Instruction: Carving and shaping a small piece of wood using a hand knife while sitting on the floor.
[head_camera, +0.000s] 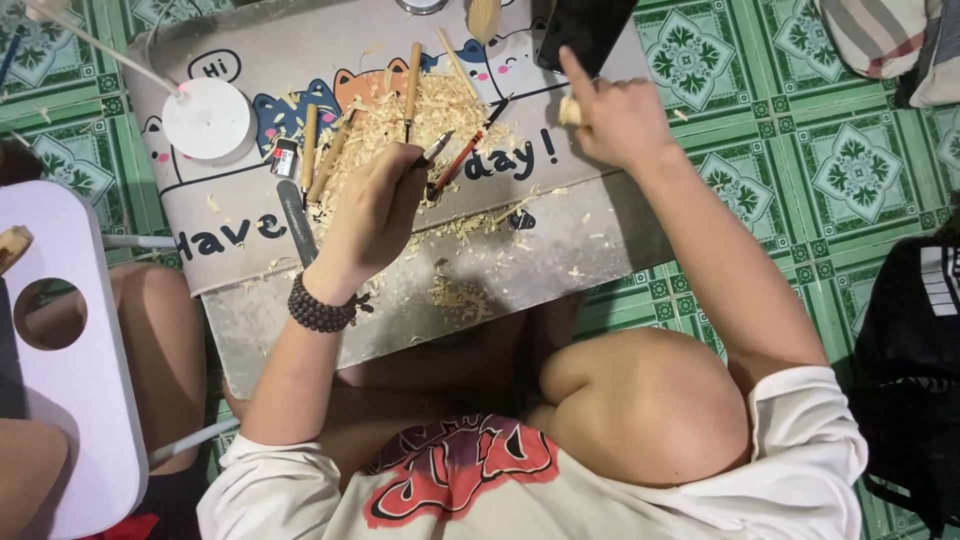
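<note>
Left grip: the left hand (372, 215) is closed around a slim carving tool (437, 149), its metal tip pointing up and to the right over the wood shavings (440, 110).
Right grip: the right hand (618, 120) is closed on a small pale piece of wood (571, 110), held at the upper right edge of the mat, index finger raised straight up.
Wrist: a dark beaded bracelet (320, 308) circles the left wrist.
Work surface: a low grey table (560, 250) sits across the person's folded legs, covered at its far part by a cartoon cat mat (230, 215) strewn with curls of wood.
Tools nearby: several wooden-handled carving tools (411, 80) lie in and beside the shavings; a red-and-black one (467, 152) lies just right of the left hand's tool tip. A dark flat blade or file (297, 225) lies just left of the left hand.
Further out on the mat: a round white lamp base (207, 119) stands at the upper left, well apart from both hands, with a small lighter-like object (285, 158) near it.
Top edge: a dark phone (583, 30) lies just above the right hand.
Surroundings: green patterned floor tiles (830, 170), a white stool with a round hole (70, 400) at left, a black bag (915, 350) at right.
Person: seated cross-legged, in a white printed shirt (560, 500).
</note>
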